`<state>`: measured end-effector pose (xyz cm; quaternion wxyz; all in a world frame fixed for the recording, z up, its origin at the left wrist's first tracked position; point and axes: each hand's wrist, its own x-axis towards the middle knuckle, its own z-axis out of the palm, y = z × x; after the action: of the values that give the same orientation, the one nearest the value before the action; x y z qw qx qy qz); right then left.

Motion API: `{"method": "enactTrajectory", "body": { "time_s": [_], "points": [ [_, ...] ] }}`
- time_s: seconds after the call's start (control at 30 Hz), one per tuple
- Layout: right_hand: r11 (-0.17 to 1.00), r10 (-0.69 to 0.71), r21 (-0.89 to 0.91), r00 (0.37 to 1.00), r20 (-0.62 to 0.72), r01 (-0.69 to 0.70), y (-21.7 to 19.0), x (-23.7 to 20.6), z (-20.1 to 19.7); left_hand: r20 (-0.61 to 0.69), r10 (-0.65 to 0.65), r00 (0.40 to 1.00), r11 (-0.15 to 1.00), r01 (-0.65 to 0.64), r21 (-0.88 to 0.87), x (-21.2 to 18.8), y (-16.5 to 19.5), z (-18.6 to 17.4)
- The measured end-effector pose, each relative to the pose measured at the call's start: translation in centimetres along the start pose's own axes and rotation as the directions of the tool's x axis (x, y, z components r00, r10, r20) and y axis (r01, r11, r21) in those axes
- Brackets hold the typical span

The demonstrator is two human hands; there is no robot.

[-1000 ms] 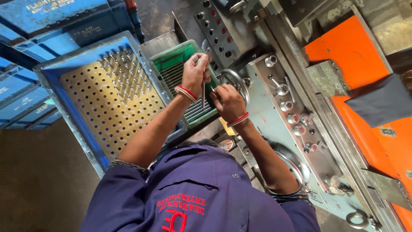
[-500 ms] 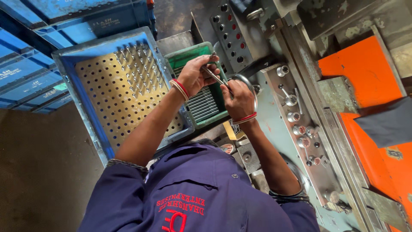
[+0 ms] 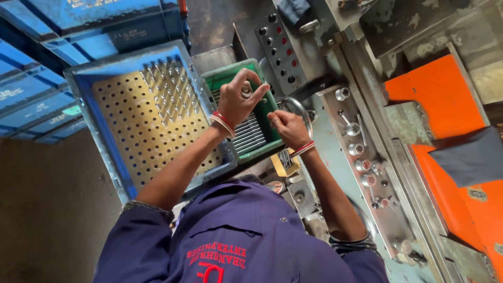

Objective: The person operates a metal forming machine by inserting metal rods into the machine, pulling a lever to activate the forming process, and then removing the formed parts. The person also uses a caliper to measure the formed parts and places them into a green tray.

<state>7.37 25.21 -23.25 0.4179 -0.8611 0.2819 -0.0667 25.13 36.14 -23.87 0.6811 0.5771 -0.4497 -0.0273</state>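
My left hand (image 3: 237,100) hovers over a green tray (image 3: 260,153) of thin metal rods, with finger and thumb pinched on a small metal piece (image 3: 246,90). My right hand (image 3: 288,127) is just right of that tray at its edge. Its fingers are curled and pinched together, and whether anything thin sits between them is unclear. Both wrists wear red and white bangles. Left of the green tray stands a blue crate (image 3: 105,136) with a perforated yellowish plate, and several upright metal pins (image 3: 167,91) fill its far rows.
A grey machine bed (image 3: 361,157) with knobs and bolts runs to the right, with a round handwheel (image 3: 303,107) beside my right hand. A button panel (image 3: 280,47) lies beyond the tray. Orange guards (image 3: 435,99) sit at the right. Blue crates (image 3: 31,99) are stacked at the left.
My hands, which held a thin rod between them, have parted. The left has lifted over the green tray with a small piece, and the right has dropped to the tray's edge.
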Motion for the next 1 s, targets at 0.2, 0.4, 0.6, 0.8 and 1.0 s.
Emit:
{"method": "enactTrajectory", "body": {
  "time_s": [0.2,0.4,0.6,0.8,1.0],
  "points": [
    [0.966,-0.251,-0.042,0.967,0.052,0.253,-2.8,-1.6,-3.9,0.168,-0.379,0.91,0.925,0.375,0.06,0.2,1.2,-1.1],
    [0.692,-0.669,-0.383,0.743,-0.021,0.613,-6.3,-2.5,-5.2,0.425,-0.61,0.668,0.682,0.716,-0.147,0.9,1.0,-0.8],
    [0.415,-0.739,-0.672,0.658,0.145,0.614,-7.2,-2.4,-5.2,0.515,-0.656,0.552,0.578,0.806,-0.128,0.9,1.9,-0.8],
    [0.934,-0.269,-0.244,0.963,0.004,0.262,-8.2,-3.7,-4.3,0.413,-0.415,0.81,0.769,0.555,-0.317,0.3,4.0,0.2],
    [0.919,-0.231,0.318,0.972,-0.046,0.233,-7.9,-4.2,-3.7,0.332,-0.248,0.91,0.848,0.37,-0.379,1.2,4.5,1.2]
  ]
}}
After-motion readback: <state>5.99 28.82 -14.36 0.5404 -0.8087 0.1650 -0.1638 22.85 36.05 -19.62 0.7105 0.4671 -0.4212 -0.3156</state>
